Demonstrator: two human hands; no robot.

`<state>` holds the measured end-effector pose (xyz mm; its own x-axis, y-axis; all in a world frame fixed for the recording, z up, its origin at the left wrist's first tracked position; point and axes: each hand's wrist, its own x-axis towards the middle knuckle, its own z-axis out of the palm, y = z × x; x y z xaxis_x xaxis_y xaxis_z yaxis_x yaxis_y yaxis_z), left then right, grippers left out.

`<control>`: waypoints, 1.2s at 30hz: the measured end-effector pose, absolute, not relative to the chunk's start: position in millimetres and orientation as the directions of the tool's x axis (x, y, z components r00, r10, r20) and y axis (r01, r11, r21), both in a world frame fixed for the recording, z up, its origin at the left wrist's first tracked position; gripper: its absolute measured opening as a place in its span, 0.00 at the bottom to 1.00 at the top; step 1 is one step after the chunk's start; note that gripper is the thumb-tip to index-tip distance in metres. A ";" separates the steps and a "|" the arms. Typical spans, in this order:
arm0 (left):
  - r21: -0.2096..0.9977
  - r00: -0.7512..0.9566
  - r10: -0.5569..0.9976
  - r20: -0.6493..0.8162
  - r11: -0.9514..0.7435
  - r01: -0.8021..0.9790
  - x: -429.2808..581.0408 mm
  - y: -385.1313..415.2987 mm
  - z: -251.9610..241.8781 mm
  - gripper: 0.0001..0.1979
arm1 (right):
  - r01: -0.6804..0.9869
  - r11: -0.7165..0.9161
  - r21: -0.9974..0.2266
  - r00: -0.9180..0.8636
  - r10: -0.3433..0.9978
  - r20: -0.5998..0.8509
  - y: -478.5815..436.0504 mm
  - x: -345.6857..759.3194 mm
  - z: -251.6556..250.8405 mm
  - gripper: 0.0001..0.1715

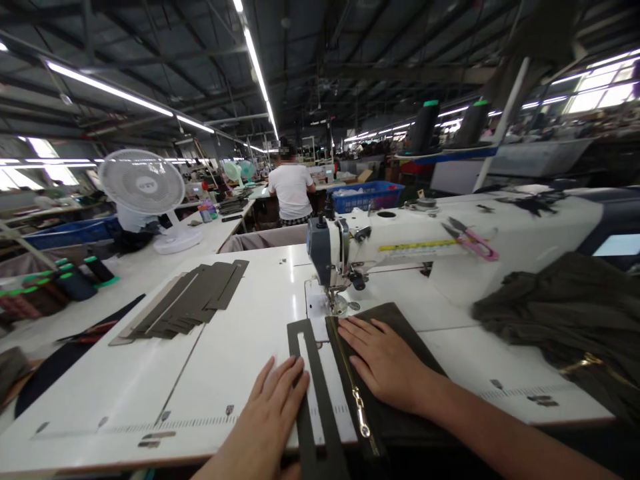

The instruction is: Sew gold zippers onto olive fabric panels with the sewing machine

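Observation:
My right hand (383, 360) lies flat, fingers stretched out, on an olive fabric piece (395, 320) with a brass zipper (350, 380) along its left edge. The fabric's far end sits under the presser foot (336, 303) of a white sewing machine (400, 240). My left hand (273, 407) rests flat with fingers apart on the table, its fingertips touching a long dark slotted strip (307, 373) that lies just left of the zipper.
A fanned stack of dark strips (195, 300) lies at the left of the white table (240, 347). A heap of olive fabric (565, 313) lies at right. Pink-handled snips (473, 240) rest on the machine arm. A white fan (143, 187) and a seated person in a white shirt (291, 190) are behind.

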<state>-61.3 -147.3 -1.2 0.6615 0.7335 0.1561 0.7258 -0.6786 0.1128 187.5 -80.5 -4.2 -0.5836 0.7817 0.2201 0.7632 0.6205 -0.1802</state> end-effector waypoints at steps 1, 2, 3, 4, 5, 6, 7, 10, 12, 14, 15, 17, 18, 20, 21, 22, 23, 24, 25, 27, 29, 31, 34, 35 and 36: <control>0.123 0.657 0.727 0.199 -0.683 0.720 -61.8 -149.8 -5.7 0.44 | 0.764 0.617 -0.187 -0.577 0.784 0.229 -80.7 187.0 -3.7 0.27; 0.132 0.641 0.729 0.238 -0.678 0.723 -61.8 -152.1 -8.9 0.43 | 0.764 0.615 -0.194 -0.570 0.785 0.243 -80.7 186.7 -4.0 0.27; 0.140 0.618 0.738 0.272 -0.665 0.733 -60.9 -153.5 -10.3 0.41 | 0.765 0.613 -0.199 -0.562 0.786 0.258 -80.7 186.6 -4.9 0.27; 0.143 0.592 0.751 0.291 -0.646 0.750 -59.4 -153.7 -9.6 0.38 | 0.766 0.611 -0.201 -0.556 0.786 0.270 -80.6 186.8 -6.1 0.27; 0.144 0.573 0.764 0.297 -0.628 0.764 -57.4 -152.3 -7.0 0.34 | 0.765 0.613 -0.198 -0.557 0.783 0.276 -80.5 187.2 -7.5 0.26; 0.149 0.558 0.775 0.296 -0.614 0.775 -55.1 -149.3 -3.0 0.30 | 0.762 0.618 -0.193 -0.562 0.780 0.275 -80.5 187.7 -8.7 0.26; 0.160 0.546 0.785 0.292 -0.603 0.781 -52.9 -144.6 1.9 0.26 | 0.759 0.623 -0.188 -0.570 0.776 0.270 -80.6 188.3 -9.7 0.26; 0.223 0.513 0.807 0.294 -0.580 0.784 -49.1 -125.3 16.2 0.20 | 0.751 0.635 -0.182 -0.591 0.769 0.245 -82.8 190.3 -11.6 0.27; 0.251 0.462 0.815 0.351 -0.557 0.792 -48.3 -113.4 21.8 0.17 | 0.754 0.631 -0.184 -0.588 0.773 0.239 -85.8 191.3 -12.7 0.27; 0.256 0.401 0.790 0.464 -0.552 0.794 -45.5 -105.4 23.6 0.16 | 0.759 0.626 -0.182 -0.582 0.776 0.243 -89.1 191.9 -13.9 0.27; 0.247 0.383 0.762 0.521 -0.565 0.787 -42.1 -102.6 23.3 0.16 | 0.761 0.623 -0.181 -0.578 0.778 0.248 -90.5 192.1 -14.3 0.27; 0.207 0.390 0.707 0.590 -0.600 0.773 -30.8 -98.3 20.8 0.16 | 0.762 0.622 -0.181 -0.573 0.778 0.258 -92.0 192.3 -14.5 0.27; 0.176 0.421 0.690 0.589 -0.618 0.767 -23.4 -96.3 18.7 0.16 | 0.758 0.626 -0.185 -0.576 0.774 0.262 -92.2 192.5 -14.3 0.27; 0.101 0.510 0.688 0.516 -0.640 0.762 -7.9 -92.3 13.5 0.15 | 0.740 0.641 -0.201 -0.587 0.763 0.271 -91.8 193.1 -13.5 0.27; 0.065 0.549 0.695 0.464 -0.645 0.762 -1.3 -90.4 10.7 0.15 | 0.731 0.649 -0.210 -0.593 0.757 0.277 -91.4 193.5 -13.2 0.28; 0.038 0.580 0.703 0.411 -0.649 0.760 4.0 -88.7 8.1 0.15 | 0.723 0.656 -0.218 -0.596 0.751 0.284 -91.1 193.9 -13.1 0.28; 0.019 0.600 0.710 0.368 -0.651 0.759 7.7 -87.4 5.8 0.15 | 0.717 0.660 -0.224 -0.596 0.747 0.293 -90.8 194.4 -13.3 0.28; 0.013 0.607 0.718 0.341 -0.649 0.760 9.7 -86.4 4.2 0.15 | 0.714 0.662 -0.229 -0.594 0.745 0.304 -90.5 194.8 -13.6 0.28; 0.016 0.607 0.723 0.330 -0.647 0.762 10.4 -85.7 3.3 0.15 | 0.713 0.662 -0.232 -0.589 0.744 0.314 -90.4 195.3 -14.0 0.28; 0.039 0.613 0.723 0.320 -0.656 0.754 9.2 -85.1 3.6 0.15 | 0.711 0.659 -0.246 -0.577 0.747 0.331 -90.2 195.9 -14.6 0.28; 0.063 0.620 0.721 0.309 -0.666 0.743 7.5 -84.7 6.0 0.15 | 0.712 0.648 -0.270 -0.561 0.756 0.336 -89.9 195.8 -13.9 0.28; 0.075 0.624 0.728 0.285 -0.666 0.743 6.8 -83.9 8.3 0.14 | 0.717 0.630 -0.297 -0.544 0.773 0.326 -89.4 194.3 -11.6 0.27; 0.070 0.623 0.742 0.247 -0.655 0.753 6.4 -81.7 8.3 0.14 | 0.741 0.584 -0.332 -0.506 0.810 0.297 -88.9 189.1 -7.4 0.26; 0.064 0.625 0.741 0.247 -0.656 0.752 5.9 -80.7 7.1 0.15 | 0.748 0.571 -0.338 -0.494 0.819 0.292 -89.0 186.9 -6.5 0.26; 0.057 0.627 0.736 0.256 -0.659 0.750 5.0 -79.6 5.5 0.16 | 0.752 0.563 -0.342 -0.484 0.825 0.293 -89.3 184.7 -6.1 0.26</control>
